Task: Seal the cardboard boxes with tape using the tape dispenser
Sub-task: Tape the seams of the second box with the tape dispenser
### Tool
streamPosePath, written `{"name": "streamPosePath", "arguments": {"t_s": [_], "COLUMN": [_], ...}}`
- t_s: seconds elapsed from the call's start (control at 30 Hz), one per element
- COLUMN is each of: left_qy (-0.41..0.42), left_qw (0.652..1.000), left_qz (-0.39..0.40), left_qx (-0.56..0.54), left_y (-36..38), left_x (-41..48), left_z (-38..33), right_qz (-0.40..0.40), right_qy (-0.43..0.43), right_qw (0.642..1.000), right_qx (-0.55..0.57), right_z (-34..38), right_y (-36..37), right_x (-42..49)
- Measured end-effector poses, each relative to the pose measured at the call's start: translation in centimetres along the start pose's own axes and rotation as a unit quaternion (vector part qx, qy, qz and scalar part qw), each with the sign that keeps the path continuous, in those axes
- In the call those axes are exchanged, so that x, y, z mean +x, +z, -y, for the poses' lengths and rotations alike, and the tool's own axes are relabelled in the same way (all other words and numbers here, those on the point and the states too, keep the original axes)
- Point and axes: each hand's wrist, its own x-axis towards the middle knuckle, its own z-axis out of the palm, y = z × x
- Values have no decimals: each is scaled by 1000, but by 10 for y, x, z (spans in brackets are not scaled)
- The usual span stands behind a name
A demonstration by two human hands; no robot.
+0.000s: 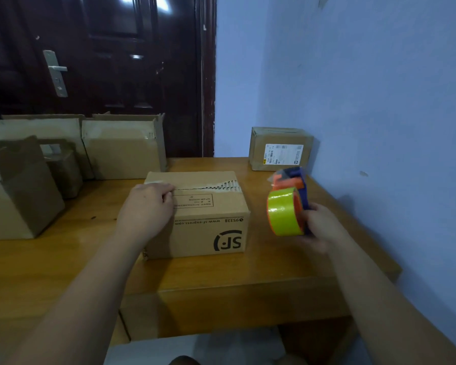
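A closed cardboard box with an "SF" logo sits in the middle of the wooden table. Its top seam shows a torn, jagged strip. My left hand rests on the box's top left part, fingers curled over the seam. To the right of the box, my right hand grips the handle of an orange and blue tape dispenser, held in the air. The dispenser carries a yellow-green tape roll and does not touch the box.
A small labelled cardboard box stands at the table's back right against the blue wall. Several open cardboard boxes crowd the left and back left. A dark door stands behind them. The table's front edge runs near my body.
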Motion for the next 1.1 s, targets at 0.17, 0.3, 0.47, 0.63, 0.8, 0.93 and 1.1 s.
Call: {"name": "streamPosePath", "arguments": {"t_s": [0.17,0.3,0.47,0.63,0.8,0.93,1.1], "left_qy": [10,33,90,118,112,123,45], "left_qw": [1000,999,991,982,988,991,920], "left_qz": [-12,-16,-4,3,22,33,40], "left_qx": [-5,-7,103,150,102,48,-386], "left_y": [8,17,25,18,21,22,4], "left_x": [-1,-3,-7,-3,12,17,16], "left_z": [-13,-32,-54,-59,-52,-51,-78], "right_qz": [35,43,46,55,15,-23,-3], "right_qy": [-36,-68,-75,-107,-200,-270,-372], "right_qw": [989,982,986,988,979,960,911], "right_qx": [138,174,142,101,45,-71,-177], "right_z": [24,48,73,75,79,74,62], "right_y": [4,8,15,37,59,72,81], "right_x": [-16,-32,-34,-21,-10,-4,-9]}}
